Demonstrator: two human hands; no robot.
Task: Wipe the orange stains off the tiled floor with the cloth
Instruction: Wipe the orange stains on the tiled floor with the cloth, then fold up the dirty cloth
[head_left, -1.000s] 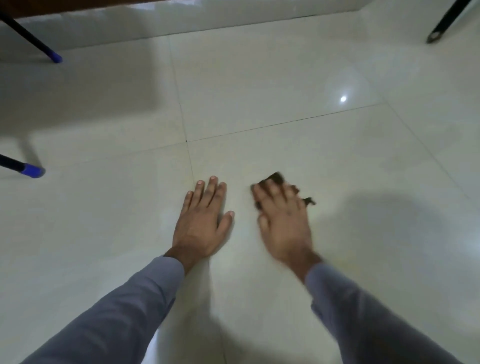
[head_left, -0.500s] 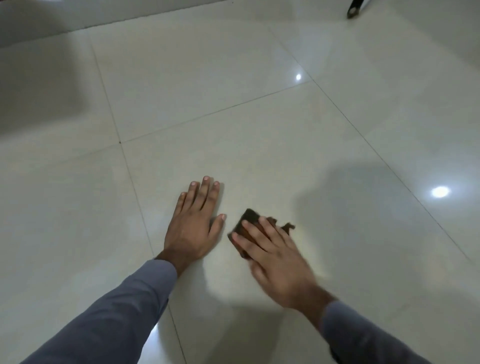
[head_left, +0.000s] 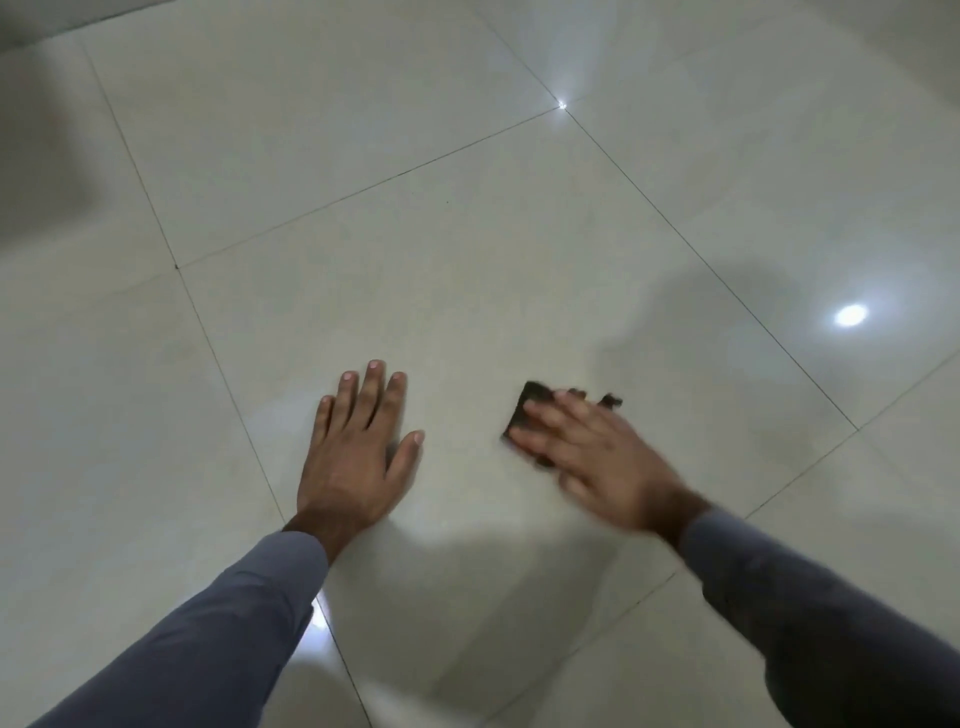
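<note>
A small dark brown cloth (head_left: 531, 399) lies flat on the glossy pale tiled floor (head_left: 467, 249). My right hand (head_left: 592, 457) presses down on it with straight fingers; the hand is blurred by motion and covers most of the cloth, whose frayed corner shows past the fingertips. My left hand (head_left: 358, 452) rests flat on the same tile to the left, fingers spread, a hand's width apart from the cloth. Both arms wear grey sleeves. No orange stain shows on the tiles in view.
Dark grout lines (head_left: 363, 189) cross the floor between large tiles. Bright lamp reflections (head_left: 851, 314) glint on the right. Shadows fall on the tiles at the upper left and to the right of my right hand.
My right hand has slid the cloth to the right, away from my left hand. The view has swung right and down, so the chair legs have left the frame. My left hand stays planted.
</note>
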